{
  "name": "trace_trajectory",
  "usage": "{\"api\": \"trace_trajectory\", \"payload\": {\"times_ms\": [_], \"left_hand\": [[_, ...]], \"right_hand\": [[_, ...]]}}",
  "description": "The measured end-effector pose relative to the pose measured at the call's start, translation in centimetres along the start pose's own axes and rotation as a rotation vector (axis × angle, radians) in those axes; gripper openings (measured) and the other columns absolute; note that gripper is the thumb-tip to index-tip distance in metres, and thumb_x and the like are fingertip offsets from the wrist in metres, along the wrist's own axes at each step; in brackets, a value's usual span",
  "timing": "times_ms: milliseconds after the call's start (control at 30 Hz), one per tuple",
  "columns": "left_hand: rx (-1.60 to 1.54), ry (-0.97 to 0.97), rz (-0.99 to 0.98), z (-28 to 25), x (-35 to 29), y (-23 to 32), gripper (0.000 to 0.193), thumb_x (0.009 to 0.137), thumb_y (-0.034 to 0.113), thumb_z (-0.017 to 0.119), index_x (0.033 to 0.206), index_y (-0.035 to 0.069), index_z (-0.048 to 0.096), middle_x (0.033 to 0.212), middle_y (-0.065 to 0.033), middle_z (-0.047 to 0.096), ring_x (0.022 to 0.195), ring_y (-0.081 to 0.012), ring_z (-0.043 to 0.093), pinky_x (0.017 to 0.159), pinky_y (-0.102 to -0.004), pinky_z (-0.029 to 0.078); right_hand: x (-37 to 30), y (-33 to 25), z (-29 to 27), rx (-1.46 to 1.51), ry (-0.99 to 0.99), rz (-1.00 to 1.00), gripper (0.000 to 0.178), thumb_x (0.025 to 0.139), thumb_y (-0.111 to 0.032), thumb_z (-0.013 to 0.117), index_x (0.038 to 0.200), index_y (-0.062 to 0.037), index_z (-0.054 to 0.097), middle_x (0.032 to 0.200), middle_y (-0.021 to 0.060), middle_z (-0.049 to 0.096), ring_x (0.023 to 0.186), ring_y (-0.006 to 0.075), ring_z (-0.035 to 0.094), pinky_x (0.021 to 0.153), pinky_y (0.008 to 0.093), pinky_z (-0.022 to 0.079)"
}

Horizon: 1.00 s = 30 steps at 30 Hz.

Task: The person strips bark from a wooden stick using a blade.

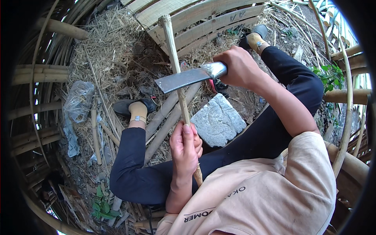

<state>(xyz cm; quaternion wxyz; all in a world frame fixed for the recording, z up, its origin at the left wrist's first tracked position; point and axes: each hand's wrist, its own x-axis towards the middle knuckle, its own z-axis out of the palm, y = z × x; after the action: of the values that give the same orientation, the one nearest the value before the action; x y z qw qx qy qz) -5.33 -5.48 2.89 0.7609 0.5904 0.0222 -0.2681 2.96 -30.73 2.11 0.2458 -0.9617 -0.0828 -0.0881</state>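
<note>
My left hand [184, 149] is closed around the lower part of a long wooden stick [172, 47], thumb lying along it. The stick slants up and away from my belly, its thicker end farthest from me. In my right hand [239, 67] is a wide-bladed machete [182, 81], gripped by its handle, which my fingers mostly hide. The flat steel blade points left and crosses over the stick about midway along. From this view I cannot tell whether its edge touches the wood.
A rough grey stone block [217, 120] sits between my legs. Bamboo poles [168, 117] lie on the straw-strewn ground by my left foot. A slatted wooden crate [207, 27] stands ahead, and a clear plastic bag [79, 101] lies left. Bamboo walling [39, 74] surrounds me.
</note>
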Motion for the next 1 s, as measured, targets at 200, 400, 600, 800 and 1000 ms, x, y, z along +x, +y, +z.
{"api": "trace_trajectory", "payload": {"times_ms": [200,400,600,800,1000], "left_hand": [[0.035,-0.014,-0.007,0.8,-0.4,-0.5,0.030,0.106,0.032,0.039,0.088,0.010,0.044,0.056,0.0081,0.027,0.041,0.0004,0.022,0.036,-0.0190,0.017],[0.073,0.058,0.007,0.6,-0.2,-0.7,0.030,0.106,0.032,0.041,0.086,0.009,0.045,0.056,0.0083,0.030,0.042,0.0011,0.024,0.037,-0.0183,0.018],[0.115,0.069,0.065,0.1,-0.1,-1.3,0.029,0.106,0.031,0.041,0.087,0.009,0.045,0.057,0.0078,0.032,0.043,0.0012,0.024,0.037,-0.0185,0.018],[0.107,0.082,0.039,0.1,0.0,-1.3,0.028,0.106,0.029,0.041,0.087,0.009,0.045,0.056,0.0080,0.032,0.041,0.0003,0.025,0.036,-0.0191,0.018],[0.093,0.104,0.005,0.5,-0.2,-0.9,0.030,0.106,0.030,0.041,0.086,0.009,0.044,0.055,0.0081,0.030,0.041,0.0006,0.023,0.036,-0.0191,0.018]], "right_hand": [[1.8,2.8,-1.0,-0.146,0.236,0.043,0.025,0.065,-0.009,0.068,0.089,-0.0116,0.076,0.072,0.0118,0.070,0.066,0.0289,0.069,0.068,0.0388,0.057],[0.6,0.6,-0.8,-0.110,0.033,-0.035,0.019,0.064,-0.011,0.067,0.081,-0.0102,0.074,0.070,0.0139,0.068,0.069,0.0323,0.068,0.068,0.0406,0.056],[0.4,0.4,-0.6,-0.012,0.008,0.064,0.024,0.062,-0.007,0.067,0.084,-0.0088,0.074,0.072,0.0140,0.069,0.070,0.0311,0.068,0.070,0.0402,0.055],[1.9,3.0,-1.0,-0.133,0.065,0.117,0.024,0.063,-0.003,0.065,0.085,-0.0083,0.075,0.074,0.0166,0.068,0.067,0.0316,0.067,0.068,0.0389,0.055],[1.5,2.4,0.1,-0.104,-0.010,0.088,0.018,0.064,-0.010,0.067,0.080,-0.0080,0.074,0.073,0.0144,0.069,0.069,0.0326,0.068,0.070,0.0411,0.056]]}}
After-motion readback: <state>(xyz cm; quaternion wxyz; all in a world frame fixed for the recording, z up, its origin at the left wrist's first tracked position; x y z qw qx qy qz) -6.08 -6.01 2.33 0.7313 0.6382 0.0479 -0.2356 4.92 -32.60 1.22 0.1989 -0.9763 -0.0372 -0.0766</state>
